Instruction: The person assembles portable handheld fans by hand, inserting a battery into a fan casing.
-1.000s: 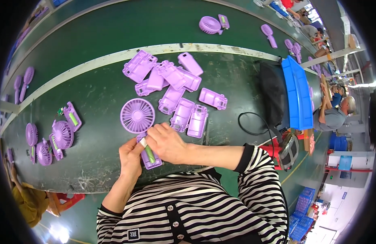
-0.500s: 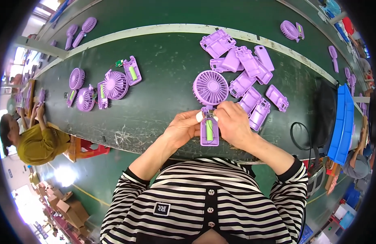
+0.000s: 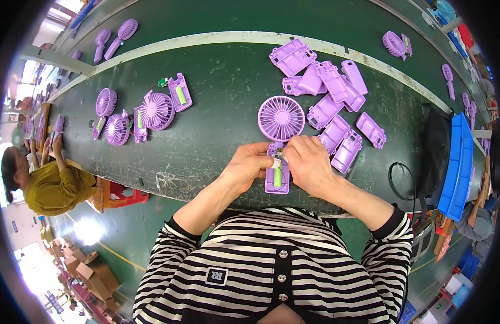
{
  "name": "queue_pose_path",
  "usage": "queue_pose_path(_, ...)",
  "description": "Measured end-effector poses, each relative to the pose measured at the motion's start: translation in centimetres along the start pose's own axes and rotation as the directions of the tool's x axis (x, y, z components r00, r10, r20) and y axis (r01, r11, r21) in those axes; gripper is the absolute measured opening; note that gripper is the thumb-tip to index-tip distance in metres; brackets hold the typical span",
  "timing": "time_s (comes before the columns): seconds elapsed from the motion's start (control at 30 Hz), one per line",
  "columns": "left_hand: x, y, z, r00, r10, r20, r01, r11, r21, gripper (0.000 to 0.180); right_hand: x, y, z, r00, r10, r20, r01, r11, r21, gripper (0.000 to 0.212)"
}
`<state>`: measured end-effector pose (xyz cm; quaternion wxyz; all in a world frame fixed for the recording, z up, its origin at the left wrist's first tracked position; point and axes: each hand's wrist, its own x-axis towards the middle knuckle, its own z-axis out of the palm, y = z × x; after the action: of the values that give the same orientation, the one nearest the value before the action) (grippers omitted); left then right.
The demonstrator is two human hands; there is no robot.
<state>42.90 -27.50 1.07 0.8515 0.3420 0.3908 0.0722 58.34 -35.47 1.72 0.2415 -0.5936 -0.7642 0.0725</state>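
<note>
A purple handheld fan [image 3: 281, 117] lies on the green bench in front of me, its round grille pointing away. The handle is uncovered and shows a green battery cell [image 3: 277, 177] with thin wiring. My left hand [image 3: 249, 166] grips the handle from the left side, its white-wrapped thumb lying across the upper part of the cell. My right hand [image 3: 310, 164] is closed at the top of the handle, just below the grille, with fingertips pinched by a small metallic part. Whatever lies between those right fingertips is hidden.
Purple handle covers [image 3: 332, 81] lie piled beyond my right hand. Several part-assembled fans [image 3: 157, 112] sit at the left. A blue tray [image 3: 456, 167] and a black cable [image 3: 391, 181] are at the right. Along the far side runs a pale rail [image 3: 223, 38]. A co-worker [image 3: 58, 186] sits at far left.
My left thumb has moved down and right, over the top of the battery cell. My right fingers have shifted slightly at the handle's top. The whole view has drifted a little.
</note>
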Motion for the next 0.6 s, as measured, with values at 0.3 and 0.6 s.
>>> queue_pose_path(0.3, 0.49, -0.29, 0.19, 0.997, -0.001, -0.081, 0.005, 0.999, 0.054, 0.027, -0.02, 0.05, 0.34, 0.999, -0.037, -0.016, 0.036, 0.999, -0.039, 0.013)
queue_pose_path(0.6, 1.04, -0.19, -0.33, 0.999, -0.045, 0.005, 0.045, 0.999, 0.005, 0.027, 0.10, 0.31, -0.20, 0.999, -0.046, -0.028, 0.046, 0.999, -0.027, 0.012)
